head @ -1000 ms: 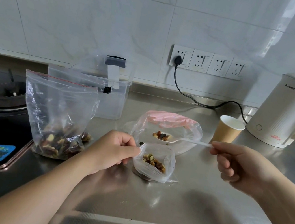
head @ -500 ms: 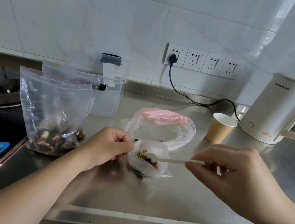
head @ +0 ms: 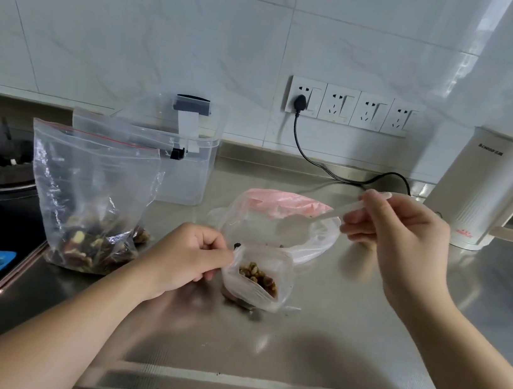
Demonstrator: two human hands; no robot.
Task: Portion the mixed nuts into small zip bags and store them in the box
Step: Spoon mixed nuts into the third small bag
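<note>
Fingers (head: 208,247) of left hand (head: 183,256) pinching small zip bag (head: 256,280) mouth open; right hand (head: 403,244) gripping spoon (head: 335,210) (tip low to avoid spills).

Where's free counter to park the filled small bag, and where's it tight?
Free: bare steel counter between the two forearms, in front of the small zip bag; also the strip right of the right hand, below the kettle. Crowded: the left side, where the large nut bag, clear box and left hand bunch together, with the pink-topped bag just behind.
</note>
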